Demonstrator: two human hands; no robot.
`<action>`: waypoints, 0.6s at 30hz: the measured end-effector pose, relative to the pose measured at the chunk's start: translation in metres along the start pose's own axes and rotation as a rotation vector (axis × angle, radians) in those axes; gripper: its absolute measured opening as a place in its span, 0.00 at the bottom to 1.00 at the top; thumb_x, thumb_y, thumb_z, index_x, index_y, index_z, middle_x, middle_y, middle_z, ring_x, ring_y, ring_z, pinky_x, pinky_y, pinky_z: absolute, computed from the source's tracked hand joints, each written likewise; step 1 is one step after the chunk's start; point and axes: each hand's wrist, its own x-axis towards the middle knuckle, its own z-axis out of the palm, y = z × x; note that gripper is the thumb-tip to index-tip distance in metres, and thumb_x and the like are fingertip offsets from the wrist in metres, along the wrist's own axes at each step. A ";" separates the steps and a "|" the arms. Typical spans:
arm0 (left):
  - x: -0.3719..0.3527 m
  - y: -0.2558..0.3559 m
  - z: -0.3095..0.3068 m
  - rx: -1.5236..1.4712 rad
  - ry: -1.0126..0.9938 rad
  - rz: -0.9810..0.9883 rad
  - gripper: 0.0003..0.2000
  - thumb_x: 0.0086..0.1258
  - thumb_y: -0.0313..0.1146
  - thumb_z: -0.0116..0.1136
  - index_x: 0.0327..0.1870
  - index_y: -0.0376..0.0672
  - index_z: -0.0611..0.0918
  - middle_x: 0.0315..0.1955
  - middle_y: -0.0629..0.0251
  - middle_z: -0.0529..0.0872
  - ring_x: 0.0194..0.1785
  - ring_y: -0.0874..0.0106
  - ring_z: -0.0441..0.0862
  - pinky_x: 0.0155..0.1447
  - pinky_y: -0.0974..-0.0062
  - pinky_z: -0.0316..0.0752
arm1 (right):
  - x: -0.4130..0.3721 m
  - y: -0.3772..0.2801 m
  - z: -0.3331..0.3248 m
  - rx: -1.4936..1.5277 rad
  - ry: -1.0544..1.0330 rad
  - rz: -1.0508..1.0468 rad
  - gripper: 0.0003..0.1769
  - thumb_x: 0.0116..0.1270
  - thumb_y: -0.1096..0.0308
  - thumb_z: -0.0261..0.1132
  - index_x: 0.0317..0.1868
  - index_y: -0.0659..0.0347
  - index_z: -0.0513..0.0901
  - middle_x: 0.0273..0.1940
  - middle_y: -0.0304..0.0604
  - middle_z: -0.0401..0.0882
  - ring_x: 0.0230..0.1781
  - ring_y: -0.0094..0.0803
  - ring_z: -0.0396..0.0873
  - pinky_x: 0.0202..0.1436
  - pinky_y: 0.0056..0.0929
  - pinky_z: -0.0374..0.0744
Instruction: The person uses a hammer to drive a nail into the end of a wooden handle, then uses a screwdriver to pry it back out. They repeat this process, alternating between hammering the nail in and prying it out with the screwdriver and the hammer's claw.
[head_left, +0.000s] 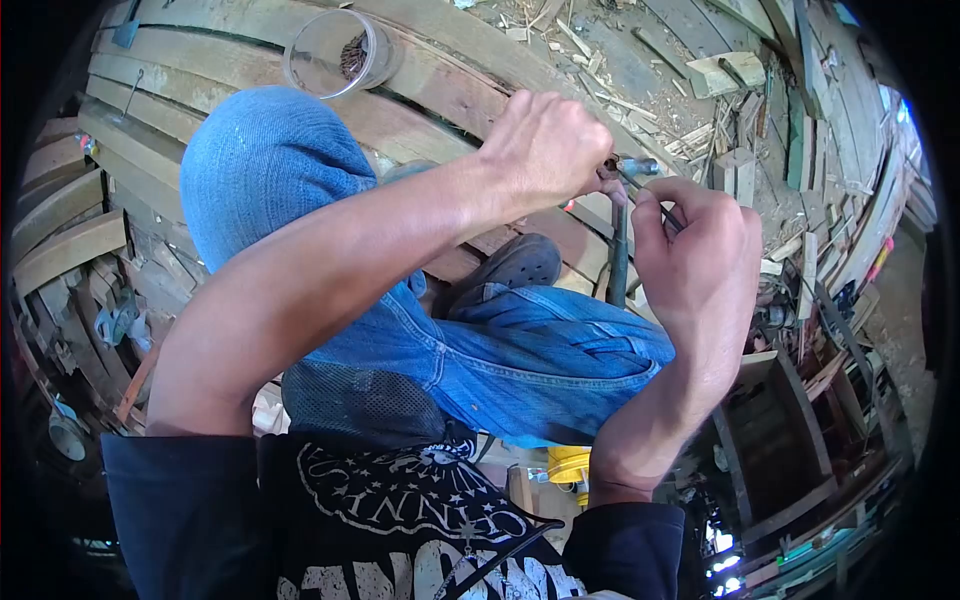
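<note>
Left hand (550,145); right hand (700,240) — holding thin rod (629,180)

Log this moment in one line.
left hand: gripping thin dark piece; right hand: pinching same piece; hammer: beside hands; clear tub: on planks, small brown pieces inside
</note>
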 end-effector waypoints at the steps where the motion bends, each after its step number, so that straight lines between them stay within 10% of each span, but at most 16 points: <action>1: 0.000 0.000 -0.001 -0.003 -0.011 -0.007 0.14 0.50 0.42 0.73 0.36 0.47 0.87 0.29 0.62 0.88 0.34 0.58 0.86 0.38 0.61 0.80 | 0.000 -0.001 0.000 0.005 -0.013 0.004 0.07 0.58 0.68 0.66 0.30 0.63 0.86 0.24 0.58 0.80 0.29 0.56 0.81 0.34 0.47 0.79; 18: 0.001 0.001 -0.002 0.018 -0.005 -0.014 0.09 0.48 0.32 0.68 0.32 0.46 0.86 0.26 0.62 0.87 0.34 0.59 0.87 0.36 0.59 0.80 | 0.000 -0.008 0.007 -0.017 0.004 0.003 0.08 0.59 0.67 0.65 0.30 0.63 0.86 0.25 0.59 0.80 0.30 0.57 0.81 0.35 0.49 0.79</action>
